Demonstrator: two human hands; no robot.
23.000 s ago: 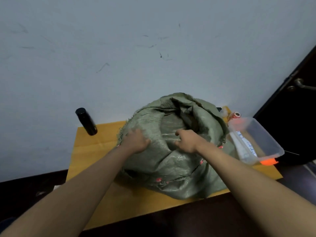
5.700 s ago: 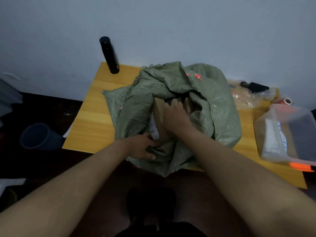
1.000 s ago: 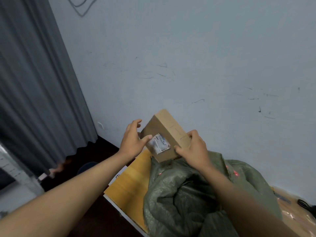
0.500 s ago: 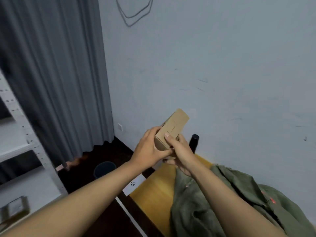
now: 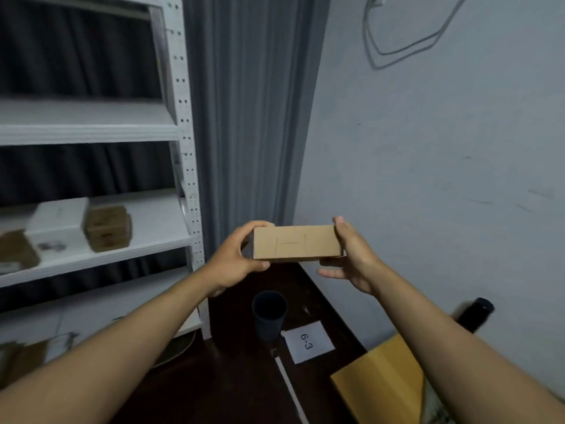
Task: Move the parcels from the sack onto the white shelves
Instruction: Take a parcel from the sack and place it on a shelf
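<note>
A small brown cardboard parcel (image 5: 296,242) is held level in mid-air between both hands, its long side facing me with pen marks on it. My left hand (image 5: 234,261) grips its left end and my right hand (image 5: 351,258) grips its right end. The white shelves (image 5: 91,133) stand to the left; the middle shelf carries a white box (image 5: 58,214) and several brown parcels (image 5: 107,228). The sack is out of view.
A grey curtain (image 5: 244,117) hangs beside the shelf post. On the dark floor below stand a dark bin (image 5: 269,313) and a paper marked 6-3 (image 5: 307,341). The yellow table corner (image 5: 382,381) and a black bottle (image 5: 474,313) are at lower right.
My view has swung left from the table to the shelves. The parcel has been turned from tilted to level, and my hands have shifted to its two ends.
</note>
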